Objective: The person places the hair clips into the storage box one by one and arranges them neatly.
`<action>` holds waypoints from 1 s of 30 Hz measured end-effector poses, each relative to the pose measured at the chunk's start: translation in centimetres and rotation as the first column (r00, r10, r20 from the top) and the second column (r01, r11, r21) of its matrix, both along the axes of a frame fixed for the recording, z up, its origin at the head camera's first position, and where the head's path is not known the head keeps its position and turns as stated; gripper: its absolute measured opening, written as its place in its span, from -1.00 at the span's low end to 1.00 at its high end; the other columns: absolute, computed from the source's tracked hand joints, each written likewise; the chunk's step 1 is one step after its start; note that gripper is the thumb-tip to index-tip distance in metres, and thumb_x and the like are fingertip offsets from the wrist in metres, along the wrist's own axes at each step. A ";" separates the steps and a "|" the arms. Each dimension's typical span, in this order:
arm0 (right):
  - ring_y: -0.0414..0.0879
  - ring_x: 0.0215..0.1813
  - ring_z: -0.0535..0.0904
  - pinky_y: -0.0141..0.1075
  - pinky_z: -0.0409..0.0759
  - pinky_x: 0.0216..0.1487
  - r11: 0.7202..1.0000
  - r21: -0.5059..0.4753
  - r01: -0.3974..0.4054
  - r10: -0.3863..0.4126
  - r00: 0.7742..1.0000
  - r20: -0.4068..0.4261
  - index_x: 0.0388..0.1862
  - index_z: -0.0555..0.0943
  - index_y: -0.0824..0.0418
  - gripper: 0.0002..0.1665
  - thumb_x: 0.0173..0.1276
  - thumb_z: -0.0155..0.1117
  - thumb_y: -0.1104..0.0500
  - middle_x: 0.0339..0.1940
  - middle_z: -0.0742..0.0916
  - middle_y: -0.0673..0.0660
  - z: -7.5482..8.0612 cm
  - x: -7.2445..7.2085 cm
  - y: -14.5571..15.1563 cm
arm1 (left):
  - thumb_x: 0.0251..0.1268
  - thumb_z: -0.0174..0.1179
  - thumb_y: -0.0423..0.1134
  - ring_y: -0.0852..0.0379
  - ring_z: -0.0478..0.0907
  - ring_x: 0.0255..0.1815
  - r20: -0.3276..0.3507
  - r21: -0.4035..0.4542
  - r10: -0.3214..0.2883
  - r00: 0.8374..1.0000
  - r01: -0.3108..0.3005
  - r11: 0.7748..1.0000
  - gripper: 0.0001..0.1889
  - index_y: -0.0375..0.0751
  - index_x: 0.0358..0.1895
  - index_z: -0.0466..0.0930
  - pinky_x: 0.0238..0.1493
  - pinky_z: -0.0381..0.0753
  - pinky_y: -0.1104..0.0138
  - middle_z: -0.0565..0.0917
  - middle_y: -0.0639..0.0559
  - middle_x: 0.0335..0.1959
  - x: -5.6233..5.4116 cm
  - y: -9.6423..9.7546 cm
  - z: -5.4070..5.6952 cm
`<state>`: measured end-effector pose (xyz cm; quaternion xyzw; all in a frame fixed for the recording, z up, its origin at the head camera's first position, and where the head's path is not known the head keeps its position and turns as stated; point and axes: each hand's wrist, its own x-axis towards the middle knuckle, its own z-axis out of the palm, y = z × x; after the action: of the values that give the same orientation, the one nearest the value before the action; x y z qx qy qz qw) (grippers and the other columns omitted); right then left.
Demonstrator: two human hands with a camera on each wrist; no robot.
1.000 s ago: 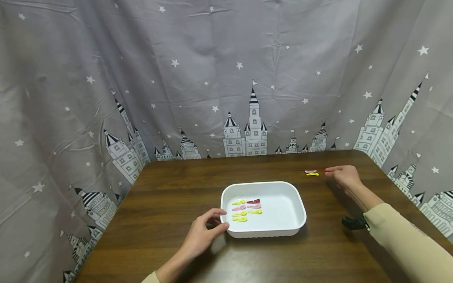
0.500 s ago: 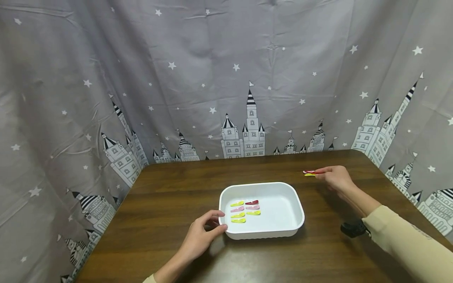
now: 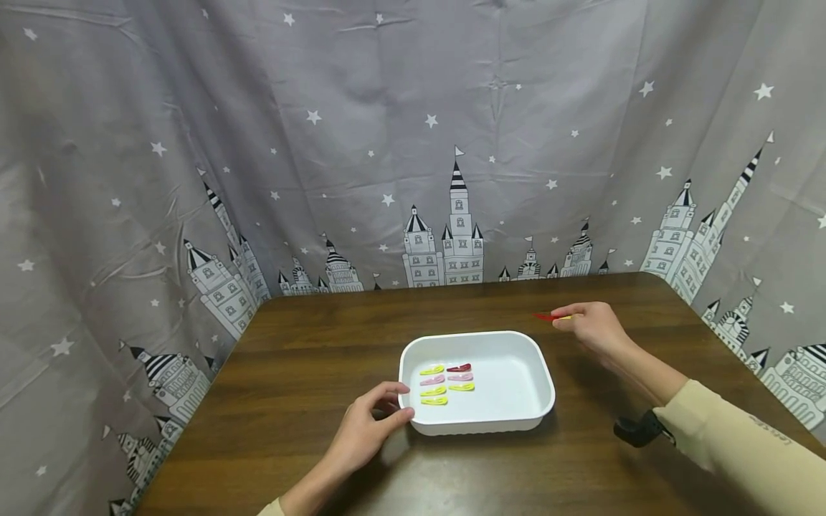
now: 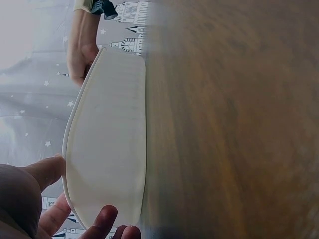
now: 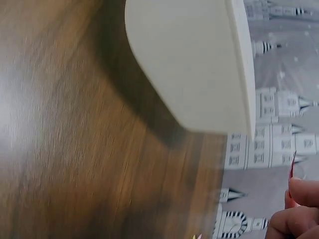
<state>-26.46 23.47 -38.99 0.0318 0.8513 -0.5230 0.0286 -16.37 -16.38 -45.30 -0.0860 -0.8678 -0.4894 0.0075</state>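
Note:
A white plastic tray sits on the table, with several snap hair clips in its left half: yellow clips, pink clips and a dark red clip. At the tray's left end, my left hand holds the rim between thumb and fingers. My right hand pinches a red hair clip above the table, beyond the tray's back right corner. A yellow clip shows partly behind its fingertips. In the right wrist view, thumb and finger grip the red clip.
The brown wooden table reaches back to a grey curtain printed with castles and stars. A black device is strapped at the right wrist. Tips of a yellow and a pink clip peek in at the right wrist view's bottom edge.
My right hand has moved left with the red clip, passing over the pink and yellow clips on the table and now largely hiding them. My left hand stays at the tray.

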 end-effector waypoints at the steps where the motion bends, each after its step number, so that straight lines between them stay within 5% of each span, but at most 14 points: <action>1: -0.21 -0.76 0.17 -0.33 0.18 -0.70 1.000 -0.010 -0.005 0.005 1.000 0.009 0.16 0.61 0.42 -0.57 0.38 0.30 0.22 -0.79 0.33 -0.12 0.1 0.1 -0.3 | 0.21 0.43 -0.03 0.10 0.62 -0.17 0.002 0.000 0.000 1.000 0.000 1.000 -0.65 -0.01 0.03 0.66 -0.11 0.52 0.32 0.71 0.12 -0.23 0.0 0.0 0.0; 7: -0.19 -0.76 0.16 -0.32 0.17 -0.68 0.997 -0.059 -0.041 0.043 0.998 0.035 0.18 0.60 0.40 -0.58 0.41 0.27 0.21 -0.79 0.34 -0.10 0.4 0.9 -1.8 | 0.22 0.43 -0.08 0.11 0.62 -0.17 0.009 -0.009 0.002 1.000 -0.002 1.000 -0.67 0.01 0.03 0.66 -0.10 0.52 0.30 0.71 0.12 -0.22 0.0 0.0 0.0; 20: -0.16 -0.76 0.13 -0.37 0.13 -0.69 0.997 0.015 -0.073 0.073 0.996 0.051 0.04 0.70 0.30 -0.71 0.37 0.32 0.28 -0.70 0.46 0.00 0.2 2.1 -5.7 | 0.20 0.43 -0.03 0.11 0.63 -0.17 0.004 -0.004 -0.002 1.000 0.002 1.000 -0.64 0.00 0.03 0.66 -0.10 0.52 0.29 0.71 0.12 -0.23 0.0 -0.1 0.1; 26: -0.15 -0.75 0.17 -0.38 0.17 -0.67 0.996 0.021 -0.086 0.084 0.994 0.073 0.01 0.72 0.27 -0.75 0.38 0.30 0.30 -0.02 0.74 0.24 0.2 2.8 -7.4 | 0.21 0.43 -0.04 0.10 0.63 -0.16 0.003 -0.013 -0.002 1.000 0.002 1.000 -0.65 0.01 0.04 0.66 -0.09 0.53 0.29 0.72 0.12 -0.22 0.0 -0.1 0.1; 30: -0.14 -0.76 0.18 -0.37 0.16 -0.67 0.995 0.016 -0.099 0.098 0.992 0.077 -0.01 0.73 0.26 -0.75 0.37 0.29 0.31 0.12 0.69 0.30 0.0 3.1 -8.4 | 0.21 0.43 -0.05 0.11 0.63 -0.17 -0.001 -0.010 -0.003 1.000 0.003 1.000 -0.65 0.01 0.04 0.66 -0.11 0.53 0.30 0.72 0.13 -0.22 0.0 -0.1 0.1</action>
<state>-23.31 15.09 -39.00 0.0100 0.8551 -0.5111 0.0864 -16.36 -16.47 -45.18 -0.0876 -0.8701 -0.4851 0.0070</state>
